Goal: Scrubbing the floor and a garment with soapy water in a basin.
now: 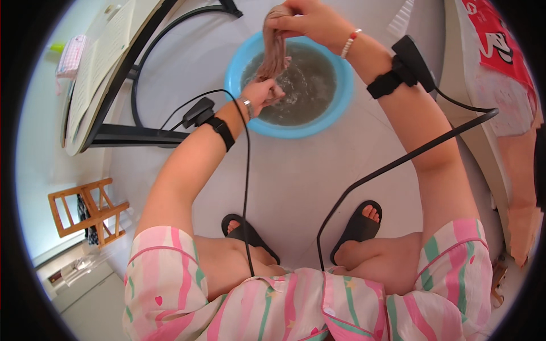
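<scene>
A round blue basin [335,105] of cloudy water stands on the pale floor in front of me. Over it hangs a wet pinkish-brown cloth [275,54], stretched between both hands. My right hand [304,20] grips its upper end, raised above the basin's far rim. My left hand [263,95] is closed around the cloth's lower part, just above the water near the basin's left side. Each wrist carries a black strap with a small device and a cable. A pale bead bracelet sits on the right wrist.
A black-framed table [122,74] with a light top stands at the left. A small wooden stool [88,210] is further left and nearer. At the right stands a box [500,74] with red and white print. My feet in black sandals [358,227] rest on the floor.
</scene>
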A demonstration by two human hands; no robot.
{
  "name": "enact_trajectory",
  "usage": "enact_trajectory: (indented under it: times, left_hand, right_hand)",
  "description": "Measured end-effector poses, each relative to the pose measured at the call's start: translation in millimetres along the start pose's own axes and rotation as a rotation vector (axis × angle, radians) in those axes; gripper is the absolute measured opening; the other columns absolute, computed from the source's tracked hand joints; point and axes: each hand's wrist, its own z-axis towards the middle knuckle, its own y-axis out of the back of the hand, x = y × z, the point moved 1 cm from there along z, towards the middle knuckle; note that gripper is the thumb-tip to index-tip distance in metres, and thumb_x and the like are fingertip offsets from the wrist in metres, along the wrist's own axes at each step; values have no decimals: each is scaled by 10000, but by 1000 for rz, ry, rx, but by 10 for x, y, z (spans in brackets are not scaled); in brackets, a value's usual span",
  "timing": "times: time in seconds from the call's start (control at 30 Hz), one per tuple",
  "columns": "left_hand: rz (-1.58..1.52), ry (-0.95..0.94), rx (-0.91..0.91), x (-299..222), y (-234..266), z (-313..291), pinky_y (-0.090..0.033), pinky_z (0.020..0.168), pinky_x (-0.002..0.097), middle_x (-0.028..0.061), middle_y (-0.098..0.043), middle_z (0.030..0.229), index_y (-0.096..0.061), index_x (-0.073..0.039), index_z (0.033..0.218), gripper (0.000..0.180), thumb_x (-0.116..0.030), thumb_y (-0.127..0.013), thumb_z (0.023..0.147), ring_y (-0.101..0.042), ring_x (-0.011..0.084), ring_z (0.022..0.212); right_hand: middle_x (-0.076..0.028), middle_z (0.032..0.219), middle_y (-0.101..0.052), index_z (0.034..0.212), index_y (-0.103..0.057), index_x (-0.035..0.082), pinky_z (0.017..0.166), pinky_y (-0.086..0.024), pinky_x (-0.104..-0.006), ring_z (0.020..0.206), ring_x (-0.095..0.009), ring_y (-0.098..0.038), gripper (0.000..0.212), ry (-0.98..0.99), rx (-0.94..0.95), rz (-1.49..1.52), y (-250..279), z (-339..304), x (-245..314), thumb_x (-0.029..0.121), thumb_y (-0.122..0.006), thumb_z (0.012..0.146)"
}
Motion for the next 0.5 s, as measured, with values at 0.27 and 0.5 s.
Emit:
enact_trajectory:
  times: [0.27, 0.5]
  left_hand:
    - [-190, -251, -233, 938, -266, -252, -478, 698, 273, 17, -580, 900, -572, -25, 1220, 268, -35, -548, 953, -543, 109, 761]
    - [-263, -287, 18, 676, -335, -533, -310, 1227, 515, 145, -431, 1546, -366, -56, 1506, 629, -120, -549, 908, -380, 264, 1459]
  right_hand:
    - [-55, 846, -761, 905, -768, 42, 714, -573, -305, 756, -136, -721, 308, 36, 334, 196, -212, -229, -1146, 338, -759, 820]
    - [-115, 883, -761, 923, -739, -24, 718, -609, -327, 763, -207, -751, 200, -147, 293, 891, -240, -31, -1207, 134, -794, 812]
